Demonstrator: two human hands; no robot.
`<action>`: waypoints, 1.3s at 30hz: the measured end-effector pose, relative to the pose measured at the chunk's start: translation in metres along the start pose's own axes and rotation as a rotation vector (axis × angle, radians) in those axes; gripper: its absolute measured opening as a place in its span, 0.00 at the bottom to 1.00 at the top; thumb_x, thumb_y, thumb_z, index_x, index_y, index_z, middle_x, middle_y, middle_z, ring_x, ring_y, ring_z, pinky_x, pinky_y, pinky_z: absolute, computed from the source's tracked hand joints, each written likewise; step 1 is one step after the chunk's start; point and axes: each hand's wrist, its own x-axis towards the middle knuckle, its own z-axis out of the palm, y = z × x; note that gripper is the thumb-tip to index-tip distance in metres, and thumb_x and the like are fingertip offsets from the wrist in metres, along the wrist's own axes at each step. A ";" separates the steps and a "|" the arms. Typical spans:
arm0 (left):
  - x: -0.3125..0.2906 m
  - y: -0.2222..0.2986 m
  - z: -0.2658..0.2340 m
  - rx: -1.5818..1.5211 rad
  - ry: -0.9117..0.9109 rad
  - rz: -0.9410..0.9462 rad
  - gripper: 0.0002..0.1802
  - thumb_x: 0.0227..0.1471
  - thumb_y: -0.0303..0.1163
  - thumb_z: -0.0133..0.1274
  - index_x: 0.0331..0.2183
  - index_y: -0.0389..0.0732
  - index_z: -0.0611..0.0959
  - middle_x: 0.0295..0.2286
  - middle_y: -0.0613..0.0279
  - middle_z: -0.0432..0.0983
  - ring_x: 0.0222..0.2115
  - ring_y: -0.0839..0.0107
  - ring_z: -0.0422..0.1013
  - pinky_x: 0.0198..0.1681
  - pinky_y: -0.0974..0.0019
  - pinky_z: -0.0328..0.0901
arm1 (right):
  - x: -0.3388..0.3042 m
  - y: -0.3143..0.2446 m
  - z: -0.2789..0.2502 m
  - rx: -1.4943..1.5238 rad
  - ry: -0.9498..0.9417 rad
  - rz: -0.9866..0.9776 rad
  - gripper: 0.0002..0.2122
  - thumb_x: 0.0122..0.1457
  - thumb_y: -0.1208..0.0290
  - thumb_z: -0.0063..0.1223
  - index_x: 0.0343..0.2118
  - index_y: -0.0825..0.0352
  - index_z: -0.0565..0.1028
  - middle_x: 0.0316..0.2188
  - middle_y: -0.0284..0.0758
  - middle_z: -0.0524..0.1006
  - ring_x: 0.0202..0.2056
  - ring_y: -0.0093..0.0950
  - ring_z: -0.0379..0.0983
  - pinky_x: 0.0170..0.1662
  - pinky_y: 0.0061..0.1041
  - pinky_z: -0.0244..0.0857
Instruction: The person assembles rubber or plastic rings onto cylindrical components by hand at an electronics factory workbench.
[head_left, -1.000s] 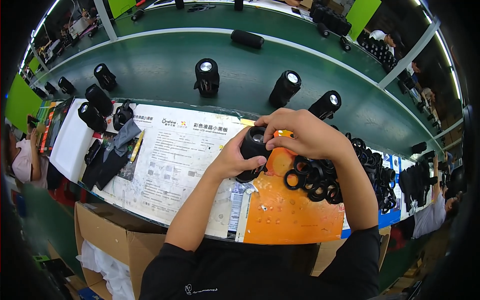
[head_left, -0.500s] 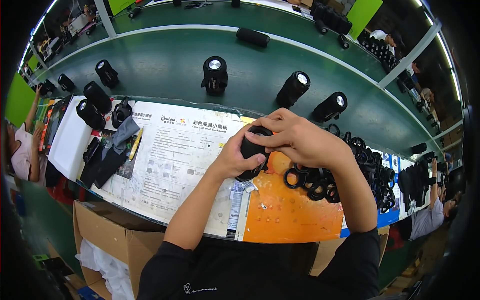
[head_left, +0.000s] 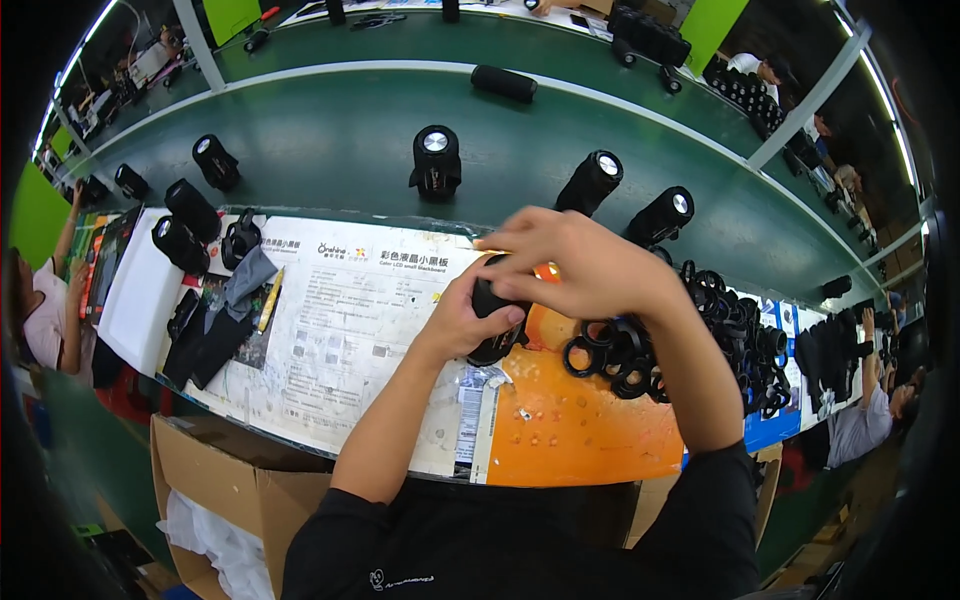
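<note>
A black cylinder is clasped by the left hand, with the thumb laid across its near side. The right hand is held over its top with the fingers bent; they are blurred, so whether anything is gripped cannot be told. The cylinder is placed where a white printed sheet is met by an orange sheet. Just to the right, black rings are heaped. On the left, a yellow-handled tool is set beside a grey cloth. Beyond, on the green surface, an upright black speaker is seen, and farther off a black tube is laid on its side.
</note>
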 end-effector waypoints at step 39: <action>0.095 0.117 -0.145 1.129 0.640 0.472 0.37 0.45 0.36 0.82 0.55 0.38 0.84 0.47 0.52 0.83 0.50 0.55 0.79 0.58 0.57 0.72 | -0.200 0.146 -0.071 -0.496 0.497 0.978 0.24 0.66 0.58 0.70 0.62 0.55 0.77 0.51 0.48 0.79 0.54 0.52 0.79 0.58 0.46 0.76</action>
